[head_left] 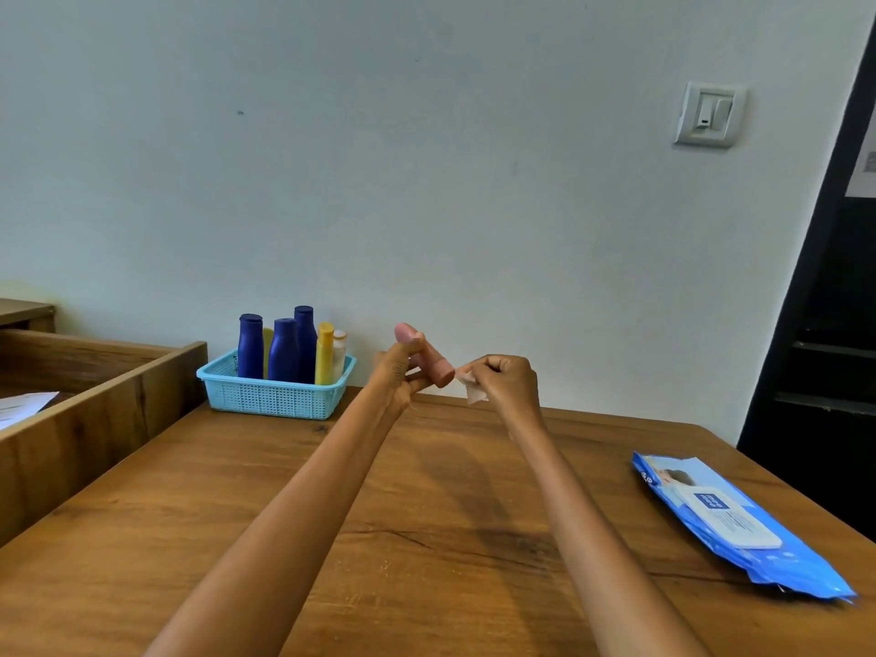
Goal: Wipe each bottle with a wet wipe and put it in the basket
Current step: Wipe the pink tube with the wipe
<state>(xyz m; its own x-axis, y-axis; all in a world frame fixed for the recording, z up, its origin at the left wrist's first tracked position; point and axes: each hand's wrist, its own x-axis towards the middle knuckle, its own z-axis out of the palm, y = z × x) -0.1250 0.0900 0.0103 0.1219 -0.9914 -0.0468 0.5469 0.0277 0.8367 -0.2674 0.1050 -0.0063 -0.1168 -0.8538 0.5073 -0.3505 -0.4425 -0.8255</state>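
My left hand (396,372) grips a small pink bottle (438,369), tilted, in the air above the far side of the wooden table. My right hand (505,379) pinches a crumpled white wet wipe (471,388) right at the bottle's lower end. To the left, against the wall, a light blue basket (275,398) holds three dark blue bottles (283,350), a yellow bottle (324,353) and a small pale one (339,353), all upright.
A blue pack of wet wipes (730,519) lies on the table (426,514) at the right, near its edge. A raised wooden ledge (95,405) borders the table on the left, with papers (23,405) behind it. A dark shelf stands at the far right.
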